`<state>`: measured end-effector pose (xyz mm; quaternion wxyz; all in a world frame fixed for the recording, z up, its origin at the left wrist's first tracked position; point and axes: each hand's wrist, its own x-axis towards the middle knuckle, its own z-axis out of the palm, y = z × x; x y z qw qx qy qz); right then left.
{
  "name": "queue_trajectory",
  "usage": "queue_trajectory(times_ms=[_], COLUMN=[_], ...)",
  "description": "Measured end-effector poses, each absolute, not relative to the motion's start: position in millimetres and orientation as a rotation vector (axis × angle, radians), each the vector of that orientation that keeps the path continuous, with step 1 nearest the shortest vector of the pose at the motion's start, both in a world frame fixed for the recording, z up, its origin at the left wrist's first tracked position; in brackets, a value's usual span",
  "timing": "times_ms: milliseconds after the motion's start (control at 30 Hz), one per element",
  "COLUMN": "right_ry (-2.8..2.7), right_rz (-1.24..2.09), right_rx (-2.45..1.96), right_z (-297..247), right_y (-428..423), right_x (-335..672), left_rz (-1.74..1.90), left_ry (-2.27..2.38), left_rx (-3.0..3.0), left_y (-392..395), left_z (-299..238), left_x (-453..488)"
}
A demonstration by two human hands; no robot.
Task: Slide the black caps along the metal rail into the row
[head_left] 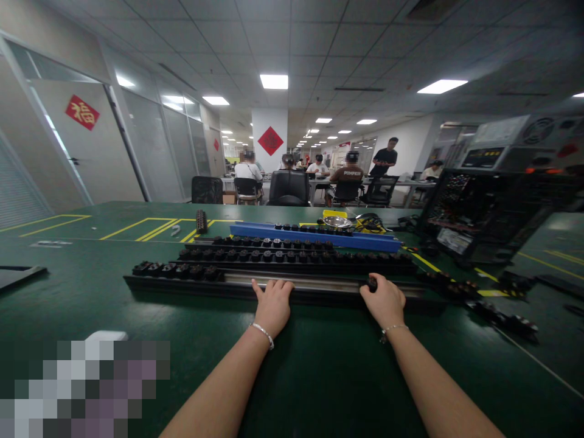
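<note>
A long black rail [191, 284] with a metal channel lies across the green table [319, 365] in front of me, with several black round pieces seated along its left end. My left hand [272, 304] rests on the rail's near edge, fingers curled over it. Further right, my right hand [384, 301] is closed in a pinch on one small black piece [371, 283] in the channel. Each wrist wears a thin bracelet.
Behind the near rail lie more black rails full of pieces [296, 255] and a blue rail [314, 236]. A metal bowl [336, 221] stands at the back, an open computer case [483, 213] at the right. Loose strips [502, 319] lie right. People sit at far desks.
</note>
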<state>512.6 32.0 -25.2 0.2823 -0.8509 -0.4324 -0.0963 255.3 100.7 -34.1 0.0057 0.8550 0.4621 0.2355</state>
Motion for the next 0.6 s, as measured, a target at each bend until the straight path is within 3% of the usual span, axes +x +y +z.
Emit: queue_trajectory(times_ms=[600], right_ry=[-1.146], right_rz=[-0.331], right_rx=[-2.307], right_z=[-20.3], right_y=[28.9], right_x=[513.1], left_rz=[0.726], left_ry=[1.454], left_rx=[2.696], left_y=[97.8], left_z=[-32.5], left_x=[253.1])
